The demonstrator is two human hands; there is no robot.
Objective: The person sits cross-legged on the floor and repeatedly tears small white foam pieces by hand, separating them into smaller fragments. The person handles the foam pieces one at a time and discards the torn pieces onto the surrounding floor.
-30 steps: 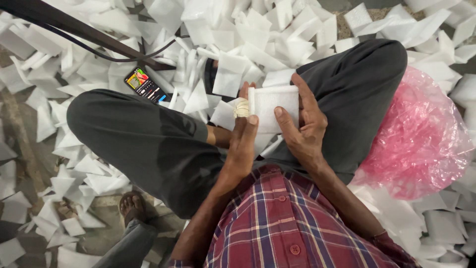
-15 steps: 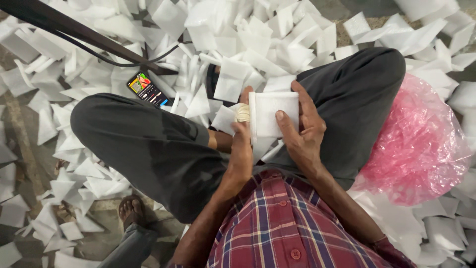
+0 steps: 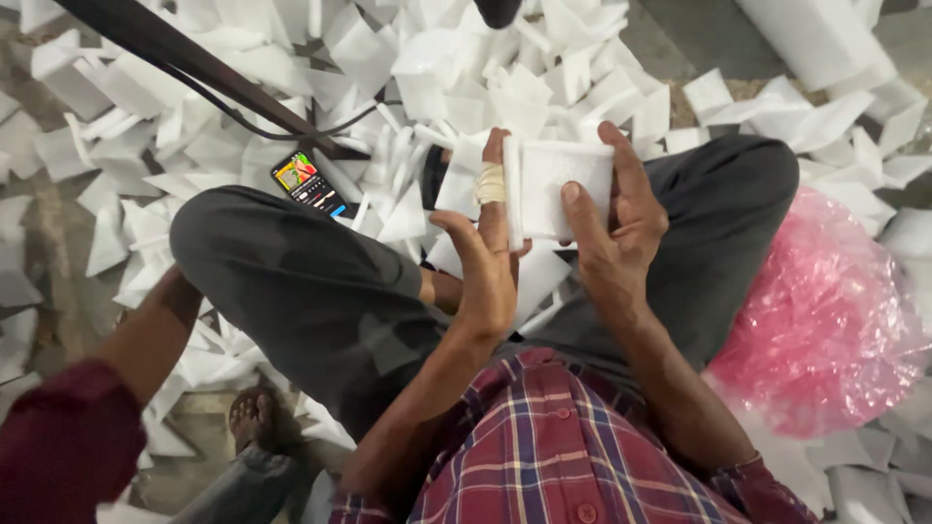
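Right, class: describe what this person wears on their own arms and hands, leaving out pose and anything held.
Both forearms are bare. The sleeves of a red, navy and white plaid shirt are pushed up; a cuff shows above the right wrist. The left hand has a strip of tan tape wound around one finger. The right hand is bare, with no glove, ring or watch visible.

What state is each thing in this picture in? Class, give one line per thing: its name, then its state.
White pad stack: held upright, gripped at both sides.
Left hand: closed on the stack's left edge, one finger taped.
Right hand: closed on the stack's right side.
Phone: screen lit, lying among the loose white pieces.
Pink plastic bag: crumpled, full.
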